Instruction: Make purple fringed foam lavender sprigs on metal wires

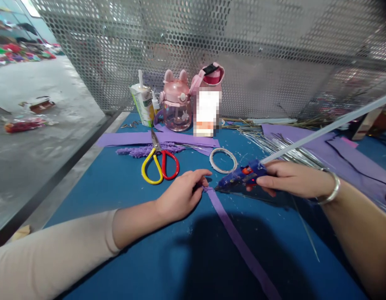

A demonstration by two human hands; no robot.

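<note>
My left hand (181, 196) rests on the blue table with its fingers curled, pinching the upper end of a long narrow purple strip (232, 233). The strip lies flat and runs down toward the near edge. In my right hand (293, 179), which wears a silver bangle, is a blue hot glue gun (243, 175). A long whitish glue stick (324, 131) juts out from its back. The gun's nozzle points left, close beside the pinched end of the strip; whether it touches cannot be seen clearly.
Scissors with yellow and red handles (153, 166) lie beyond my left hand. Past them are a purple flower sprig (136, 151), wide purple strips (127, 138), and a roll of tape (211, 164). A pink bottle (177, 110), a drink carton (144, 104) and wires (283, 148) sit farther back.
</note>
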